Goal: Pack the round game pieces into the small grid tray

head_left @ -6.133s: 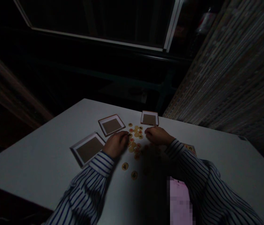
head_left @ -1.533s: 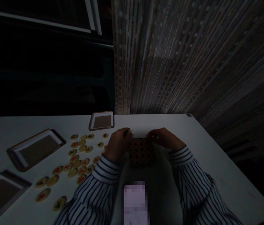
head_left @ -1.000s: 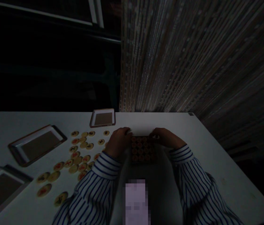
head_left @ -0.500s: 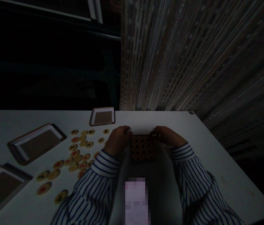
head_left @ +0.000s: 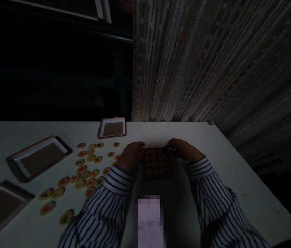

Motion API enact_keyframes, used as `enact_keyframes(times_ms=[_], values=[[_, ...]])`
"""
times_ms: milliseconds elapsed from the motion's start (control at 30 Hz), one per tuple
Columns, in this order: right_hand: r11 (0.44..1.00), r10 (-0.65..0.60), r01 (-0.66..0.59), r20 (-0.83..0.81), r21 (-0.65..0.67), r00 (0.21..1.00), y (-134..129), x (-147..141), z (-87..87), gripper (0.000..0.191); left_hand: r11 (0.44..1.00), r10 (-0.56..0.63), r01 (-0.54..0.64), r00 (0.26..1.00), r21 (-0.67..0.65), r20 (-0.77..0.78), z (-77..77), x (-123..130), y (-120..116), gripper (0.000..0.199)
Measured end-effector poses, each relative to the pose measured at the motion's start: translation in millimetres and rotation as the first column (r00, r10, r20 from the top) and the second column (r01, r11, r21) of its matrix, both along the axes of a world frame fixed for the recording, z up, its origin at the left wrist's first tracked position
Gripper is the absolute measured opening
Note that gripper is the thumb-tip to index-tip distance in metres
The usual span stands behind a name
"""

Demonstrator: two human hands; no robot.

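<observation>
In front of me a small dark tray (head_left: 158, 177) holds xiangqi pieces (head_left: 154, 164) packed in rows. My left hand (head_left: 130, 156) curls its fingers round the tray's far left corner. At the far right corner, the bent fingers of my right hand (head_left: 184, 149) grip the edge, thumb and fingertips close together. They cover the end of the far row. Left of my left wrist, loose xiangqi pieces (head_left: 84, 175) with red or black characters lie scattered, some blank side up. Dim light hides the tray's details.
A small shallow tray (head_left: 99, 132) stands near the table's far edge. To the left are a bigger rectangular tray (head_left: 26, 179) and another tray (head_left: 18, 188), cut off by the frame. A beaded string curtain (head_left: 186, 62) hangs behind the white table (head_left: 225, 165).
My left hand has slid slightly toward me along the tray's left side. The right hand stays at its corner. The view has shifted a little.
</observation>
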State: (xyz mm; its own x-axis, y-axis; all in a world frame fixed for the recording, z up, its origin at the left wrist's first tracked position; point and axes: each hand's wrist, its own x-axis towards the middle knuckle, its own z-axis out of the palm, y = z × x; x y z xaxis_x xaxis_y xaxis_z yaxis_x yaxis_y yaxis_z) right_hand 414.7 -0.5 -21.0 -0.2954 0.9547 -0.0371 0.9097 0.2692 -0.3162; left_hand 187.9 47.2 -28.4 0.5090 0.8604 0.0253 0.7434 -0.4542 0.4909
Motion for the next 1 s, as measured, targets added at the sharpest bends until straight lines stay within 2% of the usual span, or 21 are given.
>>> enact_keyframes(times_ms=[433,1000], values=[[1.000,0.015,-0.015,0.000,0.019,1.000,-1.7,-1.4,1.6,0.023,0.999,-0.041,0.041,0.999,-0.032,0.002,0.5,0.3,-1.3,0.035],[0.999,0.037,-0.038,0.010,0.029,0.999,-1.8,0.4,-0.6,0.023,0.997,-0.071,0.071,0.997,-0.013,-0.023,-3.7,-0.1,-0.7,0.035]])
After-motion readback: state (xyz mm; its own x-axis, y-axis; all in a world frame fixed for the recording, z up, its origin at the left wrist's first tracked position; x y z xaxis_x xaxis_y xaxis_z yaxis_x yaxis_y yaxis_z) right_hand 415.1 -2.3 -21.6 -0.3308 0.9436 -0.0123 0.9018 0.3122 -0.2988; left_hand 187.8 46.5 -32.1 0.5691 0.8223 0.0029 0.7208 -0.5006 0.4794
